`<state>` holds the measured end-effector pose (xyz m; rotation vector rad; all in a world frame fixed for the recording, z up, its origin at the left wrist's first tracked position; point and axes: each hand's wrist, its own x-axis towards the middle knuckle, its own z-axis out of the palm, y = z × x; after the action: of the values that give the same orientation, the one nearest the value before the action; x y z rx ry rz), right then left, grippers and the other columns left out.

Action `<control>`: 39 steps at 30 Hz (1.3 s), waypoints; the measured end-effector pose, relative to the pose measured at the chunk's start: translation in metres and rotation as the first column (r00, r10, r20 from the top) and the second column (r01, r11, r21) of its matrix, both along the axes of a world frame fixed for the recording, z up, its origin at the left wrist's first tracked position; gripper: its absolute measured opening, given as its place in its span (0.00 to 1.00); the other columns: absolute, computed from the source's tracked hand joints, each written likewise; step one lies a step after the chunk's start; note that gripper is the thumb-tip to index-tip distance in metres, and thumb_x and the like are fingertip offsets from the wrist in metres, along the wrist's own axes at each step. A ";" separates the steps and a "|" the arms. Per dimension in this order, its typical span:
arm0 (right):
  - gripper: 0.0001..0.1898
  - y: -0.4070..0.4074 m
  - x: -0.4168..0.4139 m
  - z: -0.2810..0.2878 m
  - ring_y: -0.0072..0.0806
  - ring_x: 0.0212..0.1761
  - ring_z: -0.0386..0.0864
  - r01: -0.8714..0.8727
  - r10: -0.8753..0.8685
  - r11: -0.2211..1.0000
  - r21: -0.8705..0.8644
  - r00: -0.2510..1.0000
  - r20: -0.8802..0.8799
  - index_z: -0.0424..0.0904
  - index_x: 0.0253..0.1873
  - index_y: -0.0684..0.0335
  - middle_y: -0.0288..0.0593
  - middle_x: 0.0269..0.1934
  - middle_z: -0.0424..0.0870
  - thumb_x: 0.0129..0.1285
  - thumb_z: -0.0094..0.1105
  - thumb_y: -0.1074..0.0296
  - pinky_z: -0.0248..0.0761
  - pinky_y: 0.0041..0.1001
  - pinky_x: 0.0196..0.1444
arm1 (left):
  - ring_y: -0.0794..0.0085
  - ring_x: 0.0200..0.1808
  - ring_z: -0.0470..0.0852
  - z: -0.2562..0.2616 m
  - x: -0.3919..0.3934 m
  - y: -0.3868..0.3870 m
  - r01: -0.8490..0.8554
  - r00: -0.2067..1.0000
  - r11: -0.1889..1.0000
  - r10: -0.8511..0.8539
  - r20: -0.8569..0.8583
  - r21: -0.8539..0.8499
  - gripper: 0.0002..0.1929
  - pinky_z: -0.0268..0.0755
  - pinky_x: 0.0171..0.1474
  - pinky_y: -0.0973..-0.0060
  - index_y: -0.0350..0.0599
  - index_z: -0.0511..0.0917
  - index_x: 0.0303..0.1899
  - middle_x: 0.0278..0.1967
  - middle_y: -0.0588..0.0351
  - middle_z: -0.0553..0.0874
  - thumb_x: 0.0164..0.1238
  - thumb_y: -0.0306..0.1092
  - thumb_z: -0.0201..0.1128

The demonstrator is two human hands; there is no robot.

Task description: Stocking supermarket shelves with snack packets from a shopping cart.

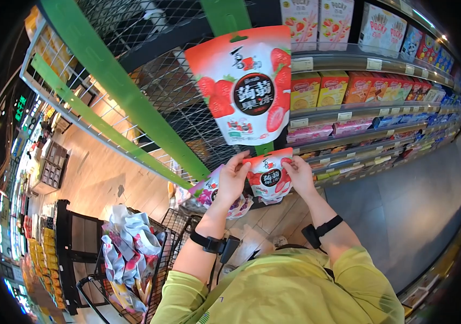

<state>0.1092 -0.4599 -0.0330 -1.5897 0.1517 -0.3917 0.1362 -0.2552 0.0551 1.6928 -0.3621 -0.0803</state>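
Both hands are on a red-and-white strawberry konjac jelly pouch hanging low on a green plastic hanging strip. My left hand pinches its upper left corner, and my right hand grips the upper right edge. Directly above hangs another strawberry jelly pouch, looking larger and nearer the camera. Purple grape-printed pouches hang to the left, partly hidden by my left hand and forearm. More pouches show beneath the held one, mostly covered by it.
A wire mesh rack carries another wide green strip at left. Shelves of boxed snacks run along the right. A black wire cart full of snack pouches stands at lower left, beside a black slatted display.
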 end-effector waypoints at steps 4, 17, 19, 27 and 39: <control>0.10 0.005 -0.005 0.005 0.20 0.31 0.77 0.093 -0.090 0.995 -0.038 0.993 0.076 0.73 0.45 0.67 0.39 0.31 0.79 0.61 0.61 0.72 0.71 0.20 0.35 | 0.73 0.51 0.77 0.010 -0.023 0.022 -0.022 0.999 0.999 0.023 0.040 -0.023 0.20 0.71 0.53 0.76 0.38 0.70 0.59 0.51 0.52 0.79 0.65 0.25 0.58; 0.06 0.199 -0.064 0.086 0.21 0.40 0.73 -0.350 0.416 0.879 -0.325 0.895 0.160 0.74 0.44 0.68 0.40 0.39 0.76 0.67 0.47 0.77 0.67 0.21 0.45 | 0.63 0.40 0.83 0.030 -0.191 0.220 -0.306 0.940 0.912 0.244 0.240 0.272 0.08 0.75 0.43 0.73 0.39 0.80 0.43 0.38 0.50 0.85 0.62 0.25 0.60; 0.06 0.247 -0.068 0.088 0.22 0.38 0.75 -0.572 0.627 0.739 -0.355 0.778 0.052 0.74 0.44 0.67 0.41 0.38 0.78 0.65 0.50 0.76 0.68 0.22 0.42 | 0.60 0.40 0.83 0.030 -0.218 0.253 -0.466 0.881 0.844 0.415 0.228 0.266 0.08 0.75 0.44 0.69 0.39 0.81 0.42 0.38 0.49 0.84 0.60 0.24 0.61; 0.18 0.410 -0.103 0.063 0.40 0.49 0.76 -0.826 0.943 0.233 -0.513 0.322 -0.090 0.72 0.54 0.65 0.49 0.47 0.78 0.58 0.57 0.74 0.69 0.32 0.51 | 0.54 0.47 0.78 0.024 -0.291 0.377 -0.817 0.566 0.351 0.642 0.517 0.458 0.20 0.68 0.54 0.63 0.41 0.77 0.47 0.46 0.49 0.81 0.48 0.25 0.66; 0.15 0.505 -0.107 0.015 0.38 0.54 0.76 -0.742 0.973 0.010 -0.670 0.163 -0.166 0.80 0.50 0.59 0.47 0.48 0.82 0.56 0.56 0.76 0.66 0.33 0.56 | 0.65 0.38 0.85 -0.037 -0.321 0.453 -0.678 0.702 0.671 0.712 -0.005 0.300 0.12 0.76 0.45 0.73 0.38 0.81 0.45 0.39 0.48 0.86 0.61 0.22 0.57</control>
<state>0.0017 0.0455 -0.0180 -1.8646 -1.4748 0.4051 -0.1847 0.1974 0.0182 1.9922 0.4397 0.3542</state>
